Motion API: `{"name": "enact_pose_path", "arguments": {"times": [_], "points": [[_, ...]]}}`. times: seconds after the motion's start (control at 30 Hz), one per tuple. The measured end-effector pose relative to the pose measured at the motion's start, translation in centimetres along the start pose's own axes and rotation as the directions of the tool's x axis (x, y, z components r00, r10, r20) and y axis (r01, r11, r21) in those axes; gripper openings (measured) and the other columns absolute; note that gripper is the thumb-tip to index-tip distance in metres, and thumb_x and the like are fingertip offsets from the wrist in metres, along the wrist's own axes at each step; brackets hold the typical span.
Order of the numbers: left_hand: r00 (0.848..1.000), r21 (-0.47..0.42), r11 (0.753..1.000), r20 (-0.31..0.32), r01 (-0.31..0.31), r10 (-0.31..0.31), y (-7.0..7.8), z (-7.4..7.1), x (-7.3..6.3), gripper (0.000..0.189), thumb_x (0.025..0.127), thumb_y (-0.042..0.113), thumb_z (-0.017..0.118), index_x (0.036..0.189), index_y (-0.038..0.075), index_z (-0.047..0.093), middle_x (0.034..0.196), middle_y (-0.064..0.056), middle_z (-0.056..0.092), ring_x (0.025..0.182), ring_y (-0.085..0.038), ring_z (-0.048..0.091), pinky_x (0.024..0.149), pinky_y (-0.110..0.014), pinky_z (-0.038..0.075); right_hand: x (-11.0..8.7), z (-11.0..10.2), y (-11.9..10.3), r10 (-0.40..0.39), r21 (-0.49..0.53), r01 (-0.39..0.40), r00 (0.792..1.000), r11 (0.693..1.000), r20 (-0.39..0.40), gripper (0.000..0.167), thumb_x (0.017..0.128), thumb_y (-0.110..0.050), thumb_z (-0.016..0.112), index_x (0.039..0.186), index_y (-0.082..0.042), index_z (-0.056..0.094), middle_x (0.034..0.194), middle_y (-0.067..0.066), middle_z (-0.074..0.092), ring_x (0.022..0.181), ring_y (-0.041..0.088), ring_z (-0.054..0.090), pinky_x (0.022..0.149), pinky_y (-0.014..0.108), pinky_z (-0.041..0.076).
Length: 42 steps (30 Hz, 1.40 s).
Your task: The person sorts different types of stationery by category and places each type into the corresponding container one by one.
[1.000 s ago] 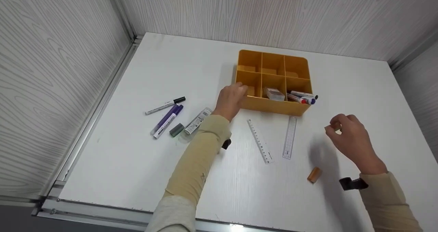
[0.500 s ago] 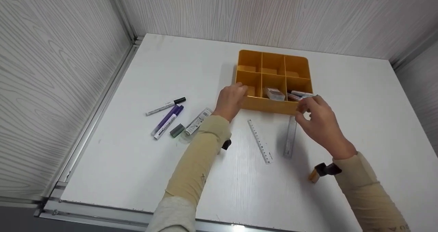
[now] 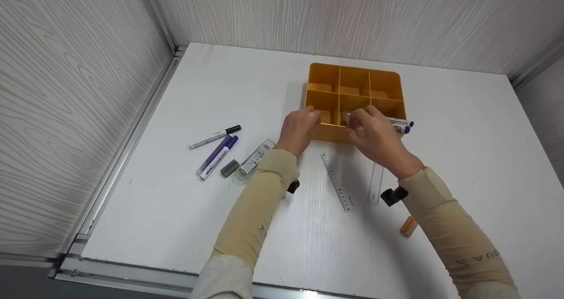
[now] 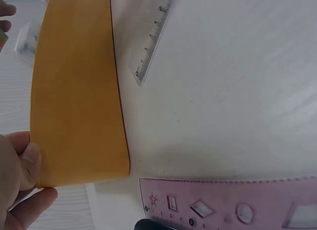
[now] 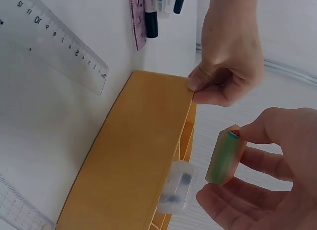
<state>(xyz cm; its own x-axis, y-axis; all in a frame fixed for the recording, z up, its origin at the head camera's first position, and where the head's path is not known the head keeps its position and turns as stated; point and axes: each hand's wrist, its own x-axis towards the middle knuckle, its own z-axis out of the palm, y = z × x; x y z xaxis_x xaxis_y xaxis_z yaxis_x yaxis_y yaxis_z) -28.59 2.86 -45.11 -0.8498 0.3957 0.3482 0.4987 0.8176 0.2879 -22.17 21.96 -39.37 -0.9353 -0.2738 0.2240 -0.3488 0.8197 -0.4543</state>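
Observation:
My left hand (image 3: 298, 129) grips the front left corner of an orange-yellow six-compartment box (image 3: 332, 133), thumb and fingertips pinching its rim in the right wrist view. My right hand (image 3: 376, 136) is above the front middle compartment. Between its thumb and fingers it holds a small block (image 5: 225, 158) with green and orange sides and a dotted red end. A clear plastic case (image 5: 176, 188) stands in the box, partly above the rim near the right fingertips. Markers (image 3: 398, 121) lean out of the front right compartment; my right hand hides some of them.
Two clear rulers (image 3: 337, 182) lie before the box. A pink stencil ruler (image 4: 223, 203) lies near the left wrist. To the left are a black-capped marker (image 3: 216, 136), purple markers (image 3: 217, 156), a green block (image 3: 229, 168) and a clear pack (image 3: 257, 156). An orange block (image 3: 408, 226) lies beside the right sleeve.
My right hand has moved left from beyond the box's right side, past the markers, to above the front middle compartment. The left hand stays on the box corner.

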Motion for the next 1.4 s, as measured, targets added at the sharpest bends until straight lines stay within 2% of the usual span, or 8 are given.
{"name": "enact_pose_path", "arguments": {"times": [0.23, 0.37, 0.57, 0.73, 0.93, 1.13, 1.4], "points": [[0.999, 0.001, 1.0, 0.026, 0.03, -0.03, -0.2, -0.2, -0.1, 0.013, 0.093, 0.006, 0.065, 0.102, 0.009, 0.073, 0.095, -0.005, 0.07, 0.085, -0.02, 0.069, 0.077, -0.027, 0.056, 2.1, 0.9, -1.1, 0.015, -0.033, -0.014, 0.998, 0.999, 0.054, 0.017, 0.095, -0.015, 0.062, 0.109, -0.005, 0.063, 0.106, 0.013, 0.059, 0.091, 0.028, 0.058, 0.085, 0.04, 0.057], [0.999, 0.018, 0.999, 0.027, 0.027, -0.028, -0.3, -0.2, -0.2, 0.015, 0.093, 0.004, 0.065, 0.104, 0.01, 0.073, 0.097, -0.005, 0.071, 0.085, -0.02, 0.07, 0.078, -0.027, 0.056, 3.2, 1.4, -1.6, 0.028, -0.051, -0.024, 0.997, 0.998, 0.067, 0.018, 0.095, -0.015, 0.063, 0.111, -0.006, 0.063, 0.109, 0.013, 0.06, 0.093, 0.027, 0.059, 0.089, 0.041, 0.057], [0.998, 0.048, 0.997, 0.028, 0.056, -0.057, -0.3, -0.2, -0.3, 0.016, 0.097, 0.011, 0.062, 0.109, 0.01, 0.071, 0.096, -0.003, 0.07, 0.086, -0.017, 0.069, 0.08, -0.024, 0.056, 5.2, 2.5, -1.7, -0.047, -0.111, 0.054, 0.997, 0.992, 0.068, 0.019, 0.093, -0.008, 0.064, 0.111, 0.0, 0.064, 0.106, 0.018, 0.063, 0.092, 0.031, 0.062, 0.089, 0.041, 0.057], [0.997, 0.071, 0.996, 0.049, 0.048, -0.052, -0.2, -0.2, -0.6, 0.021, 0.097, 0.012, 0.062, 0.116, 0.012, 0.07, 0.098, -0.003, 0.07, 0.087, -0.017, 0.069, 0.083, -0.023, 0.056, 6.4, 3.3, -1.3, -0.099, -0.156, 0.117, 0.988, 0.981, 0.12, 0.021, 0.095, -0.005, 0.061, 0.115, 0.002, 0.065, 0.109, 0.02, 0.065, 0.094, 0.033, 0.063, 0.09, 0.043, 0.057], [0.999, 0.091, 0.995, 0.041, 0.032, -0.035, -0.1, -0.2, -0.6, 0.023, 0.096, 0.014, 0.063, 0.118, 0.013, 0.069, 0.099, -0.003, 0.07, 0.089, -0.015, 0.069, 0.085, -0.02, 0.056, 7.4, 3.8, -0.9, -0.091, -0.147, 0.123, 0.975, 0.981, 0.203, 0.017, 0.095, -0.01, 0.064, 0.11, -0.001, 0.067, 0.103, 0.016, 0.067, 0.089, 0.03, 0.062, 0.088, 0.042, 0.058], [0.999, 0.098, 0.995, 0.047, 0.021, -0.025, 0.3, -0.3, -0.3, 0.02, 0.098, 0.015, 0.061, 0.116, 0.012, 0.069, 0.099, -0.003, 0.07, 0.086, -0.015, 0.068, 0.084, -0.02, 0.056, 8.7, 3.8, -0.5, -0.023, -0.139, 0.071, 0.948, 0.988, 0.319, 0.021, 0.094, -0.011, 0.066, 0.114, -0.003, 0.067, 0.11, 0.015, 0.068, 0.097, 0.03, 0.062, 0.096, 0.042, 0.054], [0.998, 0.083, 0.995, 0.041, 0.048, -0.051, 0.5, -0.4, -0.5, 0.02, 0.099, 0.014, 0.059, 0.116, 0.013, 0.07, 0.1, -0.002, 0.07, 0.086, -0.015, 0.067, 0.084, -0.02, 0.055, 10.5, 4.2, -0.1, 0.065, -0.118, -0.012, 0.883, 0.993, 0.464, 0.024, 0.096, -0.009, 0.062, 0.119, -0.003, 0.067, 0.114, 0.017, 0.069, 0.098, 0.03, 0.061, 0.1, 0.044, 0.051]]}}
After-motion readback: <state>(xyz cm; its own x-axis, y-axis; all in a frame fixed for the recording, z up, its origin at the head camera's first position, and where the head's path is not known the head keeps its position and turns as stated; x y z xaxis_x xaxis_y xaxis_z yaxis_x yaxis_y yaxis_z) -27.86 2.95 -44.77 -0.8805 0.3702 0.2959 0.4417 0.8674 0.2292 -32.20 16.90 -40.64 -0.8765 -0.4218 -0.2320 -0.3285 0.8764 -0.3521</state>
